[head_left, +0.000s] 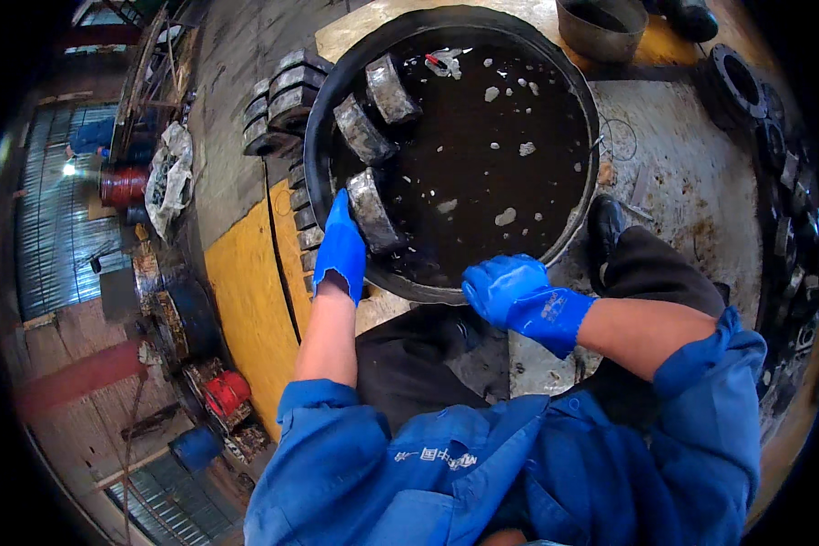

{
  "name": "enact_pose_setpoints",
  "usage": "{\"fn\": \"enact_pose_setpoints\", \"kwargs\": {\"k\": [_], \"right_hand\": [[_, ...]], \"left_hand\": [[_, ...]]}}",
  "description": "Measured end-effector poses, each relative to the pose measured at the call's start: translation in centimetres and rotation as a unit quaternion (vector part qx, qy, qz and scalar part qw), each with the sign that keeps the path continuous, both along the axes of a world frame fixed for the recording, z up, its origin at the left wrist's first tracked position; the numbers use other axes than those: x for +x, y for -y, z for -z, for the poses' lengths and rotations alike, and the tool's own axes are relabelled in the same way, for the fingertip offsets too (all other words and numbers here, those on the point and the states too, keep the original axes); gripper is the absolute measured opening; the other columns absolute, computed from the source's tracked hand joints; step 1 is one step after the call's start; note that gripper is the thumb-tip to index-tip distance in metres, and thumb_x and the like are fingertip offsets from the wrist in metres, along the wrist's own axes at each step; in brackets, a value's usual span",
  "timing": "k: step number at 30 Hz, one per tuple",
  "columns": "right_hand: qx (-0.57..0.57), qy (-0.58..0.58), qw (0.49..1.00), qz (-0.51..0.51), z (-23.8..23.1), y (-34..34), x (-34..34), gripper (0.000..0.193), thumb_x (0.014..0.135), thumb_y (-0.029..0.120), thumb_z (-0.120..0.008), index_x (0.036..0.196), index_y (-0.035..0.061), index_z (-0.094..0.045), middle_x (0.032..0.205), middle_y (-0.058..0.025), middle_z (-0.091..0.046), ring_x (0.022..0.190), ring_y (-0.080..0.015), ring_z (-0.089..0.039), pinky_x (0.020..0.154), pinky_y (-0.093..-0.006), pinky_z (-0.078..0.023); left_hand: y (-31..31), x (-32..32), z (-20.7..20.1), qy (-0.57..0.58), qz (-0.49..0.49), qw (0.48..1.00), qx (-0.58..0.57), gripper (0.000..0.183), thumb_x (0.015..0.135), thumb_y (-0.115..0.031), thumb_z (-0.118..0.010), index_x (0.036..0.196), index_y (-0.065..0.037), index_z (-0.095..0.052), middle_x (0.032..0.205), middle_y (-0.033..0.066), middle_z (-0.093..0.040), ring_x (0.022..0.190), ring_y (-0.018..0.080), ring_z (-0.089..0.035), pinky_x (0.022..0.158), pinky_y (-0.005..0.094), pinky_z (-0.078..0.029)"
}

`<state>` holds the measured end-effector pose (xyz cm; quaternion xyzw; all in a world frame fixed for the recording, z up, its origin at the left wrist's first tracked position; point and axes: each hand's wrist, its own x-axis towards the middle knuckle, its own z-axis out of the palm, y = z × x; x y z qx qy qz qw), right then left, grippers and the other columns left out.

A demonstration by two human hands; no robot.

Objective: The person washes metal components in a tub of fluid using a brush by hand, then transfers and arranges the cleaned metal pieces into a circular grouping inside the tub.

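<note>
A large round black basin point(594, 173) of dark liquid with pale floating scraps stands in front of me. Three thick, curved metal blocks lie along its left inner side. My left hand point(341, 247), in a blue rubber glove, reaches over the rim and holds the nearest curved metal block point(373, 211) at its left edge. The other two are the middle block point(362, 129) and the far block point(391, 89). My right hand point(510, 289), gloved the same way, is closed at the near rim; anything inside it is hidden. A small red-tipped object point(437, 62) floats near the far side.
More curved blocks point(296, 96) are stacked outside the basin on the left, beside a yellow floor plate point(246, 300). A metal bucket point(602, 32) stands at the far right. Dark ring-shaped parts point(735, 84) line the right. A red machine part point(227, 393) sits at lower left.
</note>
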<state>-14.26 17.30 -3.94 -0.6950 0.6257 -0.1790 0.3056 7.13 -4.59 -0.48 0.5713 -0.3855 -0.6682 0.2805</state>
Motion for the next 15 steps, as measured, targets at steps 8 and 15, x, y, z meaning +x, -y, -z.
{"fn": "enact_pose_setpoints", "kwargs": {"k": [8,15], "right_hand": [[0.045,-0.015,0.999,-0.022,-1.0,0.6,-0.1,0.029,0.102,0.033,-0.057,0.114,0.0120,-0.074,0.108,-0.0145,-0.077,0.100,-0.0362,-0.074,0.089,-0.0510,-0.059],[-0.022,-0.026,0.999,0.002,0.1,0.4,0.3,0.028,0.102,0.033,-0.057,0.111,0.0127,-0.075,0.108,-0.0144,-0.077,0.099,-0.0358,-0.074,0.087,-0.0518,-0.058]], "left_hand": [[-0.1,0.8,-1.0,0.041,0.002,0.997,-0.068,0.049,0.113,-0.037,-0.046,0.143,-0.002,-0.063,0.135,0.0113,-0.070,0.121,0.0235,-0.065,0.111,0.0357,-0.046],[5.8,9.4,-4.2,-0.024,-0.176,0.984,0.016,0.069,0.107,-0.056,-0.049,0.163,-0.017,-0.037,0.148,0.0141,-0.061,0.135,0.0327,-0.057,0.114,0.0536,-0.039]]}}
